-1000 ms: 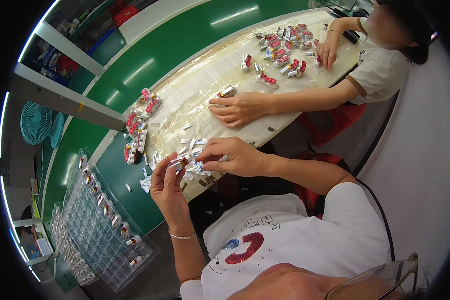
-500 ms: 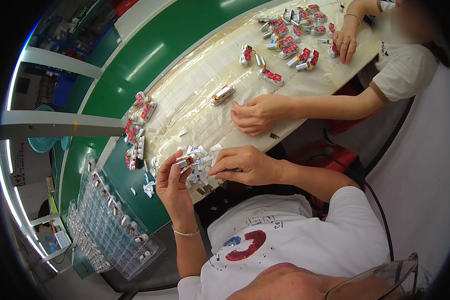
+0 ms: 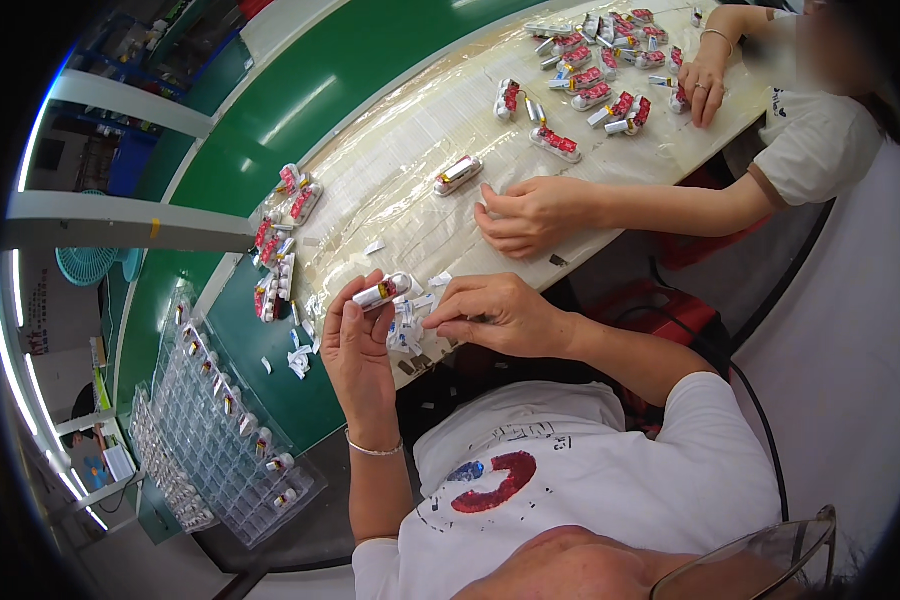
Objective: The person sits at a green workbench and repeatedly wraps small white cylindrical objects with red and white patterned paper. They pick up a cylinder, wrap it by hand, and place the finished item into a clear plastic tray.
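Note:
Between the thumb and fingers of my left hand is a small white plastic part with a silver battery cell lying in it, its rounded white end pointing up and right. My right hand is close by on the right, apart from the part, with thumb and forefinger pinched together. Whatever sits in that pinch, if anything, is too small to make out. Torn white paper strips lie in a heap on the table below and between my hands.
A co-worker's hand rests on the table beside a similar part; their other hand is near a pile of red-and-white parts. More stand at the left. A clear compartment tray holds several parts.
My left hand has lifted slightly and turned, so the part with its cell now shows more fully. My right hand has shifted a little upward, still pinched.

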{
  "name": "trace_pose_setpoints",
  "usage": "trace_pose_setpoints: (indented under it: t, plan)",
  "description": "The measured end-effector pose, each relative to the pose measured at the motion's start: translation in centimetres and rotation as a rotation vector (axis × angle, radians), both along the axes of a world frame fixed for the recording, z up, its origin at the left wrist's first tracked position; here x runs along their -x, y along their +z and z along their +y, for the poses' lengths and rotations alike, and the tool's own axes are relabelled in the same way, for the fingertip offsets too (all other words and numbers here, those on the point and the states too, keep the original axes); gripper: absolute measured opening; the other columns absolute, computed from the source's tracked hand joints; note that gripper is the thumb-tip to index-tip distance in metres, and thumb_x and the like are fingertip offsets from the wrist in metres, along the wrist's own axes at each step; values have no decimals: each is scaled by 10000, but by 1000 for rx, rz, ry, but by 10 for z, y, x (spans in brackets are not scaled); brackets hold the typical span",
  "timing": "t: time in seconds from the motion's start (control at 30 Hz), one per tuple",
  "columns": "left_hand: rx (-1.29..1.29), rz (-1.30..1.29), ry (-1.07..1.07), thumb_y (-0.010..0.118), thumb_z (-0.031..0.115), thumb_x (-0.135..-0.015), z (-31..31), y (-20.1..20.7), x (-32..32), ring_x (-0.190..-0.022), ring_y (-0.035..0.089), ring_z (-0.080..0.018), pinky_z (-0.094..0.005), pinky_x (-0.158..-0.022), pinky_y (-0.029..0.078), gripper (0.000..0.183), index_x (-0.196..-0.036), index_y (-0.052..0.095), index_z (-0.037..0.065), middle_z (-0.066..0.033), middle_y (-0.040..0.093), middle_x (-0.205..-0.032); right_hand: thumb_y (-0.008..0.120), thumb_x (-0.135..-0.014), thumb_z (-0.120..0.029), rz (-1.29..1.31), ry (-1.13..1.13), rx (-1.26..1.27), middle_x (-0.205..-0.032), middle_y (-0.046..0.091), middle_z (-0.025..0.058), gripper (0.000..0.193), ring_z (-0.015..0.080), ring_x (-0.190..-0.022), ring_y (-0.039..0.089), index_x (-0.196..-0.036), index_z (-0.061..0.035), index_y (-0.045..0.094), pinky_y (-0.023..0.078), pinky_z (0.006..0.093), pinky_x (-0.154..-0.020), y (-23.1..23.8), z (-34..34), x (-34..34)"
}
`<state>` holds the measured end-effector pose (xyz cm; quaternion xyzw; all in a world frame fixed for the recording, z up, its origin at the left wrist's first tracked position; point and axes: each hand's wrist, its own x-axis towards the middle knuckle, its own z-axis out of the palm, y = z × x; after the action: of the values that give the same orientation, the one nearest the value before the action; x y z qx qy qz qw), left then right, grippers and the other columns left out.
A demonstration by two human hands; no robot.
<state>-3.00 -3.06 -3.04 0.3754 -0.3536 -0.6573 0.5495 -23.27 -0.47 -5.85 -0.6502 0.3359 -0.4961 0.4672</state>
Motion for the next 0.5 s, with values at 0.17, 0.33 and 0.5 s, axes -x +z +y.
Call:
trace_pose_setpoints:
  t: [0.17, 0.33, 0.5]
  plan:
    - [46, -72, 20, 555, 15, -941, 7, 2, -3, -1185, 603, -248, -325, -1001, 515, 340, -1280, 553, -9, -179, 596, -1300, 665, -893, -44, -147, -97, -268, -940, 650, 51, 186, 100, -813, 621, -1074, -12, 693, 492, 244, -690, 3, 2, -8]
    - [46, -112, 86, 614, 37, -933, 17, 4, -11, -1063, 657, -203, -308, -907, 566, 334, -1262, 577, -6, -149, 649, -1191, 651, -912, -41, -184, -72, -238, -1144, 613, 67, 318, 112, -1016, 618, -1223, 11, 613, 521, 232, -802, 10, -4, -19]
    - [100, -133, 114, 643, 37, -922, 26, 3, -20, -994, 666, -152, -276, -837, 578, 331, -1244, 589, -17, -115, 672, -1116, 670, -907, -59, -199, -29, -237, -1150, 613, 70, 348, 119, -1023, 623, -1242, 3, 601, 529, 236, -809, 20, -9, -38]
